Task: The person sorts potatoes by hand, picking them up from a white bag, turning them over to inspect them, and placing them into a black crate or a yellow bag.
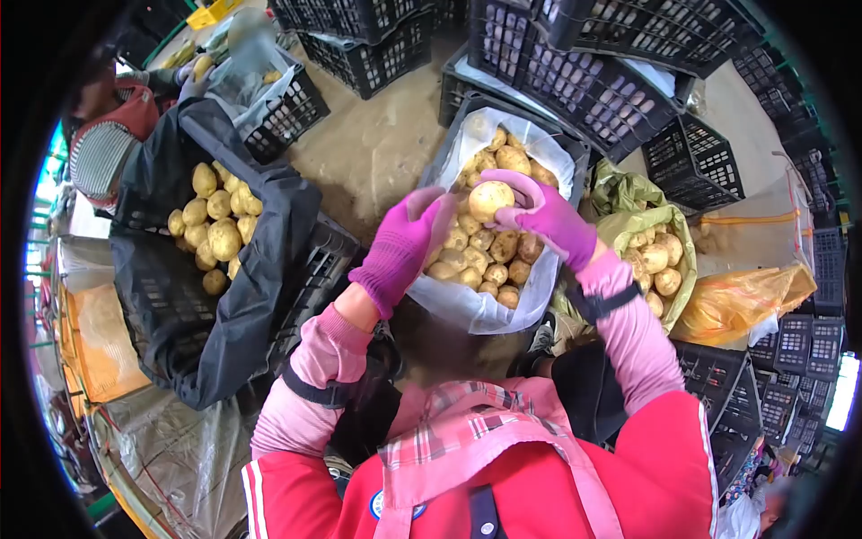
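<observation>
Head view gives me, closest in, a red jacket and a pink plaid apron [467, 440], with two pink sleeves reaching forward from it. Both hands wear purple gloves. I see the right hand [548, 216] wrapped around a single pale potato [490, 199], fingers curled over its top and side, held up in the air above the near half of the white-lined crate [467, 310]. I see the left hand [406, 241] just beside that potato, fingers stretched out and together, gripping nothing; whether its fingertips touch the potato I cannot tell. Below the hands, the crate's white liner is filled with potatoes [489, 260] heaped up to its far rim. On the left side, a crate with a black liner [242, 314] holds a smaller pile of potatoes [215, 229] gathered towards its far left corner. On the right, a green sack [628, 225] stands open with more potatoes in it, and an orange bag [736, 301] lies just beside it. Farther off, on the bare ground, I make out stacks of black crates [584, 81] along the far edge.
</observation>
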A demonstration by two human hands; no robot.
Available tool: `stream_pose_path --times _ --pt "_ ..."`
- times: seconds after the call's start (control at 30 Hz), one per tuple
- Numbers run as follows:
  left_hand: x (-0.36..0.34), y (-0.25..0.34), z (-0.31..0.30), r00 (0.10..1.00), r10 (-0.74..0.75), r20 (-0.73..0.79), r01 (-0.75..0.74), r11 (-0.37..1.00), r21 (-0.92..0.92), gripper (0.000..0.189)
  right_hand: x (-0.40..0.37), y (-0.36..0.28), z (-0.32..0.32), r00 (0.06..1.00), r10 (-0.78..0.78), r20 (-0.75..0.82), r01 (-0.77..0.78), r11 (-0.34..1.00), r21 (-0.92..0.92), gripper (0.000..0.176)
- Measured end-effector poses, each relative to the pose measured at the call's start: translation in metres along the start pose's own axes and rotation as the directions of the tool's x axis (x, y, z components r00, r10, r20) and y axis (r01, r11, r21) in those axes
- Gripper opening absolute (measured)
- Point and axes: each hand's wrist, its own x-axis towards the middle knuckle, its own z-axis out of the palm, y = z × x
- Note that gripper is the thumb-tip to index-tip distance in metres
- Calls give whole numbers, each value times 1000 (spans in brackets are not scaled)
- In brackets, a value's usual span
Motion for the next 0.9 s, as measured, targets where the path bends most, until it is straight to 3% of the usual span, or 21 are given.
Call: stream_pose_path --times 0.03,0.07,0.1,0.17,0.2,0.37,0.47,0.57,0.63,0.73,0.9 --pt "-1 4 5 995 -80 62 84 994 -64 43 -9 -8 16 989 -144 -22 145 988 56 67" --pt "-3 11 10 948 -273 163 299 940 -161 50 -17 -12 26 977 -208 -39 210 976 49 66" --pt "-3 12 14 930 -288 229 332 925 -186 51 -22 -13 32 961 -270 -57 272 961 45 65" --pt "-2 11 20 880 -313 357 406 885 -226 55 -26 -13 37 908 -414 -59 390 889 -239 66" --pt "-3 13 23 921 -224 319 300 930 -213 56 -27 -13 39 876 -480 -46 431 821 -374 67" --pt "2 13 38 972 200 126 -191 978 -83 64 -27 -4 36 920 -348 -179 327 935 -137 66" --pt "6 11 40 948 276 160 -268 961 -71 66 -26 1 30 927 -312 -207 280 945 -169 62" --pt "9 12 37 966 175 189 -156 982 -109 64 -36 -15 27 951 -199 -236 149 966 -214 59" --pt "13 13 34 970 140 198 -127 989 -78 62 -37 -17 25 946 -194 -259 135 964 -229 56" --pt "14 11 35 983 103 153 -101 995 -19 60 -36 -14 27 947 -190 -261 175 981 -80 55" --pt "10 16 35 979 -58 193 65 997 -29 61 -36 -13 28 951 -210 -225 168 967 -193 54"
